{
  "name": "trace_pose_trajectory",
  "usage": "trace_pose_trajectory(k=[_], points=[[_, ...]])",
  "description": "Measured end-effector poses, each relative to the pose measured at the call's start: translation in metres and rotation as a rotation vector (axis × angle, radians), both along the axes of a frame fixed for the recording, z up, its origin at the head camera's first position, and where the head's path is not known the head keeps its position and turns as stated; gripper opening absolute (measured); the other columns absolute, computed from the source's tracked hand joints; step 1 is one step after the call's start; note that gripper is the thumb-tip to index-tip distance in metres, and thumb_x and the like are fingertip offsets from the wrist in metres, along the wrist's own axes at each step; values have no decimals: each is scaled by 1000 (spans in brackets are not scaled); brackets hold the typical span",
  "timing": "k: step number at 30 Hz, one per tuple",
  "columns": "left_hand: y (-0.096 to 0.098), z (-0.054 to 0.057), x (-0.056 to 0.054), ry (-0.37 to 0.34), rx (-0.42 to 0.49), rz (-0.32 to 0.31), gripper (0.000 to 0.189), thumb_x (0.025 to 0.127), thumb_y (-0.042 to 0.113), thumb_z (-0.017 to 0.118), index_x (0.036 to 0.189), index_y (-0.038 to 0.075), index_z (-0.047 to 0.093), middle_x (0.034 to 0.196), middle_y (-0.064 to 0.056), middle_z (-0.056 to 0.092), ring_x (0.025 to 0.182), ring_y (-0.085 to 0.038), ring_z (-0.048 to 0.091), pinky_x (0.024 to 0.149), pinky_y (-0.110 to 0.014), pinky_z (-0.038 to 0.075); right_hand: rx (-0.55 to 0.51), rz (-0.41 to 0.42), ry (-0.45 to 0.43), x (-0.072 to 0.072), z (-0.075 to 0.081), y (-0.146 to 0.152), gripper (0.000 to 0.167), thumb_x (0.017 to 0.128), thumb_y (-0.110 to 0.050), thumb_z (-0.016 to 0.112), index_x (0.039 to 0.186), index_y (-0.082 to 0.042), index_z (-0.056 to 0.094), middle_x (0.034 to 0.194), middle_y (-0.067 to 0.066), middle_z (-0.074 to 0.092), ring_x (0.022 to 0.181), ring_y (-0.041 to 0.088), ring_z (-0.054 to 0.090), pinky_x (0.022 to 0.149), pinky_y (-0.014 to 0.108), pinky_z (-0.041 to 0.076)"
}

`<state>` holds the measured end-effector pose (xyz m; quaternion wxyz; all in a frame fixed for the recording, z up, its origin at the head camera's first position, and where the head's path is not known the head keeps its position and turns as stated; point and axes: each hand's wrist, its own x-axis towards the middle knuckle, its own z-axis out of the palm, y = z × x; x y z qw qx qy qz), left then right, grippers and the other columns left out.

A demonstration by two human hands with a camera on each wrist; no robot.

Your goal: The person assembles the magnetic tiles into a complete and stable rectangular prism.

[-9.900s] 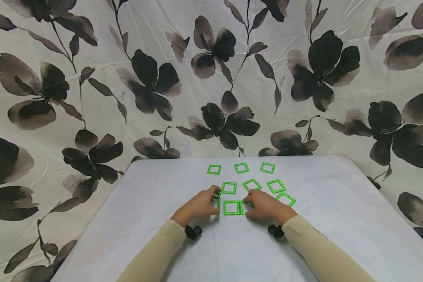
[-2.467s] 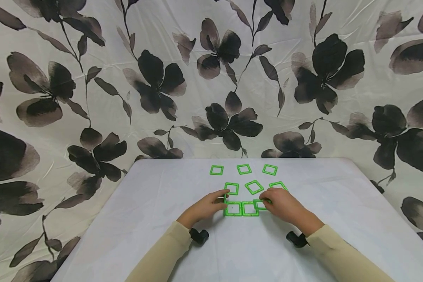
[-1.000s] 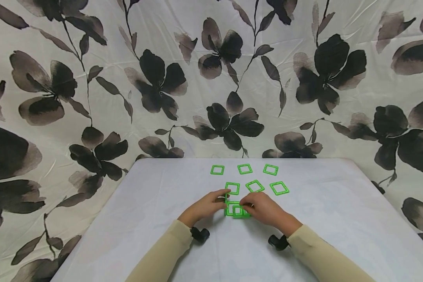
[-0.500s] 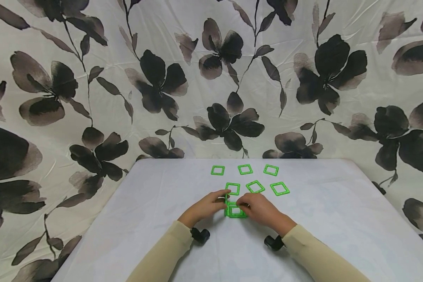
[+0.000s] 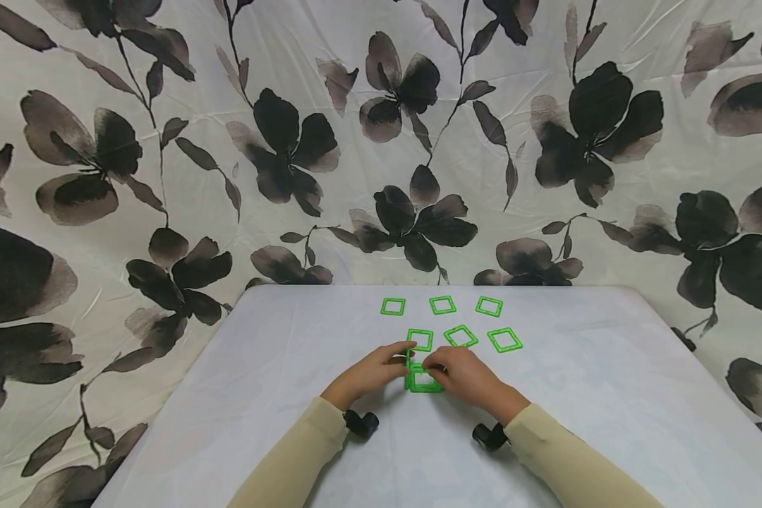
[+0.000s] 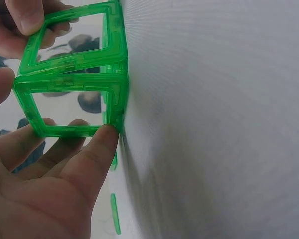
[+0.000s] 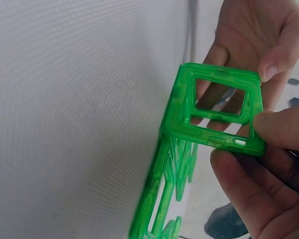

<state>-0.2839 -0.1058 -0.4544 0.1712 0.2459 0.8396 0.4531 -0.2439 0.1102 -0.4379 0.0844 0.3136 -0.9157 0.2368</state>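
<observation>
Green square magnetic tiles with open centres lie on the white table. My left hand grips the edges of an upright tile between thumb and fingers, at the left side of a flat tile. My right hand pinches another upright tile by its edge, on the near side of that flat tile. In the left wrist view the two upright tiles meet along one edge, forming a corner. The right wrist view shows a flat tile low on the table; my fingers hide part of it in the head view.
Behind the hands lies a row with one tile, a turned tile and a third tile. Farther back sit three more tiles, the leftmost tile among them. A floral cloth hangs behind the table.
My right hand took the loose tile from the right, carried it left and stood it in front of the flat tile, against the left upright one. My left hand stays by its upright tile.
</observation>
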Motion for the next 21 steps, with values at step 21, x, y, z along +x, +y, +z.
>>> trace_pose_trajectory(k=[21], points=[[1,4,3,-3,-4,5,56,94,15,53,148,10,40,143,-17,50,136,-33,46,111,-52,35,-1,10,-17,0,1,0,14,91,-13,66,103,-11,73,95,-3,71,88,12,66,78,31,54]])
